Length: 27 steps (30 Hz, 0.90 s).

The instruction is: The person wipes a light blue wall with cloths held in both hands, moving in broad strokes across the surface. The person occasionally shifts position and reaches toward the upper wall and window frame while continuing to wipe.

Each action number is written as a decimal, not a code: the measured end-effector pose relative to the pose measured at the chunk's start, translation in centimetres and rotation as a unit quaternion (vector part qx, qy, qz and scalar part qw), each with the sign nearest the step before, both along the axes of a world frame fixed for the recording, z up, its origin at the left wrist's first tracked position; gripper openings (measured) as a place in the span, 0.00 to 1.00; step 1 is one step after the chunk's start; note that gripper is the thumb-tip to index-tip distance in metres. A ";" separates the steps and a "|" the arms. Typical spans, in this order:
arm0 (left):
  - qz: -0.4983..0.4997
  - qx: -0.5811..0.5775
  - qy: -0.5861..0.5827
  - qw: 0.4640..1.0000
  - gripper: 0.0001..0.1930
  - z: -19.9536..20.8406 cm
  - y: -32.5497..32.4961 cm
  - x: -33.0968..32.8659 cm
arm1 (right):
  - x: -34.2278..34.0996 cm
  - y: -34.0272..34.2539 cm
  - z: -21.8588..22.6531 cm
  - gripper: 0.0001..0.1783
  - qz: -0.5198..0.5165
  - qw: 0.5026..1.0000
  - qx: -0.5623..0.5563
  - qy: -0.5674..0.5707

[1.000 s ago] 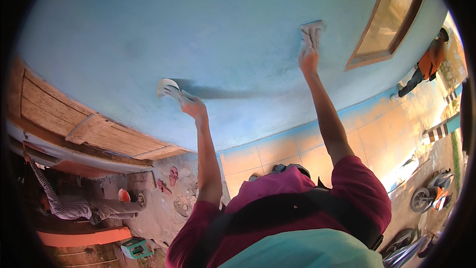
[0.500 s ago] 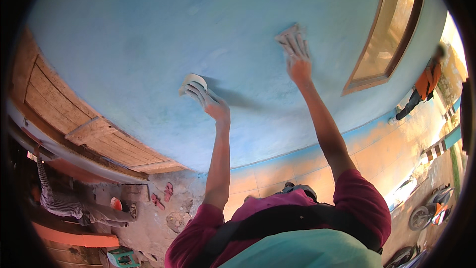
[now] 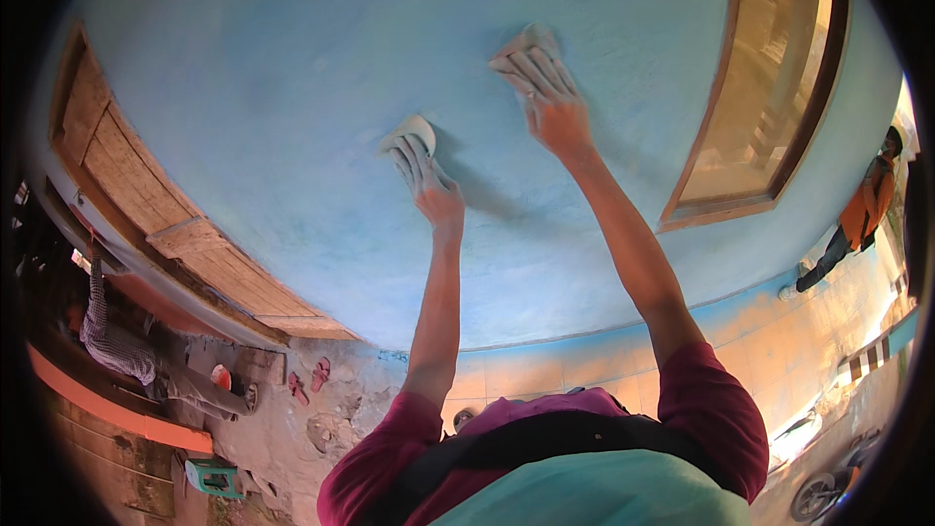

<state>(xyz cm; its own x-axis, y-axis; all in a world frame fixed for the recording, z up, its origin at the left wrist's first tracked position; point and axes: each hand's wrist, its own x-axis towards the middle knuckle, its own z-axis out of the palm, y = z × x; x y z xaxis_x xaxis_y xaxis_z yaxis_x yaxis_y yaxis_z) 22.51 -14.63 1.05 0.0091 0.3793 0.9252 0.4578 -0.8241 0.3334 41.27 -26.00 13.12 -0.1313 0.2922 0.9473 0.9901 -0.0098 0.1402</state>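
Both my arms reach up to a light-blue wall, and the hands look dusty. My left hand holds a pale, curled piece of sandpaper against it, the fingers lying over the sheet. Higher and to the right, my right hand presses a second piece of sandpaper flat on the wall under its stretched fingers. The grit sides face the wall and are hidden. Cloudy lighter patches mark the blue surface.
A framed window is at right, a wooden door at left. One person in orange stands far right; another in a checked shirt is at left. Pink sandals, a green stool and a motorcycle are on the ground.
My right hand has moved left and slightly up with its sandpaper. My left hand has shifted slightly up and right. The whole view has turned a little.
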 end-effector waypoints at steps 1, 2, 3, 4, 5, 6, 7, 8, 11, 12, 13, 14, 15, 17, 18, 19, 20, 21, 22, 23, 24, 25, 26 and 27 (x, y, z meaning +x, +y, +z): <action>0.017 -0.007 -0.029 0.999 0.32 -0.1 0.8 -1.2 | 2.2 -1.9 0.1 0.29 -0.032 0.999 0.027 0.015; 0.035 -0.011 -0.059 0.998 0.30 0.1 1.7 -2.4 | 4.7 -3.3 0.0 0.28 -0.084 0.994 0.070 0.031; 0.058 -0.011 -0.082 0.995 0.27 1.0 2.9 -3.5 | 6.2 -4.9 0.6 0.27 -0.109 0.986 0.111 0.061; 0.082 -0.014 -0.104 0.991 0.24 1.9 3.4 -4.1 | 7.0 -5.7 0.6 0.27 -0.122 0.982 0.118 0.085; 0.084 -0.025 -0.122 0.989 0.23 2.5 3.5 -3.6 | 7.7 -6.1 0.5 0.27 -0.134 0.977 0.124 0.110; 0.086 -0.037 -0.141 0.985 0.23 3.7 3.3 -2.8 | 8.0 -6.3 0.5 0.27 -0.147 0.972 0.129 0.133; 0.092 -0.046 -0.162 0.981 0.22 5.1 3.2 -2.4 | 7.7 -5.7 -0.2 0.26 -0.119 0.975 0.128 0.137; 0.069 -0.023 -0.145 0.987 0.23 6.3 2.5 -0.6 | 7.4 -5.3 -1.5 0.25 -0.096 0.977 0.129 0.138; -0.001 0.084 -0.053 0.995 0.24 10.0 -3.0 6.8 | 6.5 -4.8 -5.7 0.25 -0.060 0.986 0.089 0.125; -0.021 0.096 -0.023 0.995 0.24 10.9 -4.7 9.3 | 6.4 -5.2 -7.1 0.25 -0.055 0.989 0.067 0.119; -0.040 0.109 0.008 0.993 0.25 11.6 -5.4 10.5 | 6.9 -5.9 -7.8 0.25 -0.078 0.990 0.035 0.111; -0.040 0.112 0.016 0.993 0.25 11.9 -5.1 10.0 | 7.8 -6.8 -8.4 0.25 -0.102 0.990 0.004 0.102; -0.040 0.116 0.021 0.992 0.25 12.2 -4.7 9.5 | 8.8 -7.6 -8.6 0.25 -0.116 0.988 0.011 0.102; -0.015 0.121 0.010 0.993 0.24 12.2 -3.2 7.8 | 11.4 -9.5 -9.0 0.26 -0.140 0.982 0.032 0.123; 0.017 0.121 -0.014 0.992 0.23 12.1 -1.5 5.8 | 12.4 -10.4 -9.1 0.26 -0.151 0.977 0.045 0.142; 0.048 0.122 -0.040 0.991 0.23 12.1 0.3 3.6 | 12.9 -11.1 -9.1 0.27 -0.144 0.977 0.042 0.154; 0.072 0.097 -0.081 0.989 0.23 12.3 1.8 1.6 | 13.3 -11.9 -9.2 0.28 -0.140 0.975 0.038 0.166; 0.098 0.072 -0.121 0.985 0.23 12.8 3.3 -0.7 | 13.5 -12.2 -9.2 0.29 -0.133 0.974 0.035 0.179; 0.127 -0.001 -0.160 0.979 0.23 13.1 5.4 -2.6 | 13.3 -11.8 -9.0 0.29 -0.126 0.973 0.051 0.185; 0.115 -0.030 -0.194 0.974 0.23 13.9 5.8 -3.0 | 13.4 -11.6 -9.3 0.30 -0.129 0.971 0.063 0.190; 0.125 -0.021 -0.193 0.973 0.23 14.8 5.5 -2.8 | 12.9 -11.1 -9.6 0.30 -0.121 0.970 0.071 0.197; 0.135 -0.011 -0.194 0.972 0.23 15.9 5.2 -2.1 | 12.6 -10.8 -9.5 0.30 -0.120 0.970 0.076 0.198; 0.146 -0.002 -0.195 0.970 0.24 16.9 4.9 -1.3 | 12.3 -10.6 -9.4 0.30 -0.118 0.969 0.081 0.200; 0.105 0.032 -0.175 0.978 0.23 17.5 3.8 0.8 | 12.3 -10.5 -9.4 0.31 -0.119 0.969 0.085 0.201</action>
